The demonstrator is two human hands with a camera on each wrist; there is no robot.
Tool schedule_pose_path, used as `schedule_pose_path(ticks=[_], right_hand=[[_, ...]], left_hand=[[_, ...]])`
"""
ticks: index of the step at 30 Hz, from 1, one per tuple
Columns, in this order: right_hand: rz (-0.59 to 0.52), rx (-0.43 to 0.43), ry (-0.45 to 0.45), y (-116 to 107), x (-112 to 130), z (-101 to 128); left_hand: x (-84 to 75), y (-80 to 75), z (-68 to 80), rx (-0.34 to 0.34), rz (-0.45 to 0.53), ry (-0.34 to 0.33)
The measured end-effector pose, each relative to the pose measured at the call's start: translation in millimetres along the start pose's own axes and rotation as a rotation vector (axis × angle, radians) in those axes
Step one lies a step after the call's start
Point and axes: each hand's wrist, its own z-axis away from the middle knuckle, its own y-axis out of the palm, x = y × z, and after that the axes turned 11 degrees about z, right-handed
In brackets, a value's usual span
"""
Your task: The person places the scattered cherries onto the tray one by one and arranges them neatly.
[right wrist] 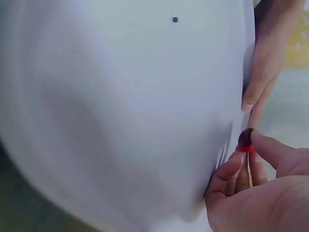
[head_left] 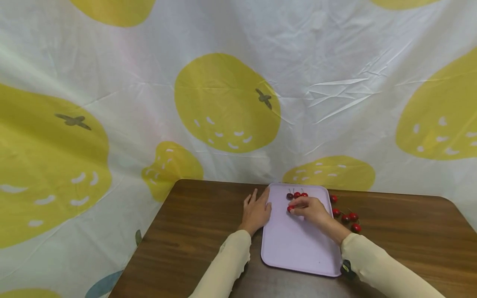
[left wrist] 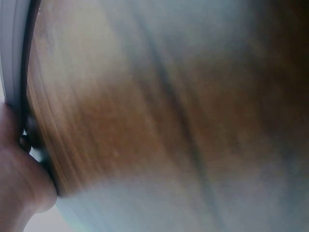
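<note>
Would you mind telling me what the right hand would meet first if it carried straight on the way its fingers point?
Probably bare tray surface: the right hand, pinching a cherry, points left across it toward the left hand at the tray's edge, though depth is unclear.

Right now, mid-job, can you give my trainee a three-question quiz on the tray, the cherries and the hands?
1. True or false: the left hand rests flat on the table against the lilac tray.
2. What does the right hand pinch? A) a cherry B) a spoon C) nothing
3. Besides the pinched cherry, how many cherries lie in the row at the tray's far edge?

Key:
1. True; its fingers are straight along the tray's left rim.
2. A; the right wrist view shows it between thumb and fingertips.
3. Three. More loose cherries lie on the table to the tray's right.
</note>
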Motion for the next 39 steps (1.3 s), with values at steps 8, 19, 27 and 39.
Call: schedule_pose_path(ticks=[8,19,27,39], right_hand=[[0.092,-0.024,0.011,4.9,0.4,-3.2],[0.190,-0.040,0.036,4.5,3.2,-3.7],[0.145,-0.031,0.031,2.0,4.2,-1.3],[0.024,-0.019,-0.005,-29.9,10.0,26.6]], left_hand=[[2.9,2.4,0.0,-0.017,-0.022,0.019],[-3.5,-3.1,2.5,-0.029,-0.011,0.039],[-8.0,-8.4,4.7,-0.017,-0.034,0.037],[-0.4,0.1,0.0,-0.013,0.004,0.011]])
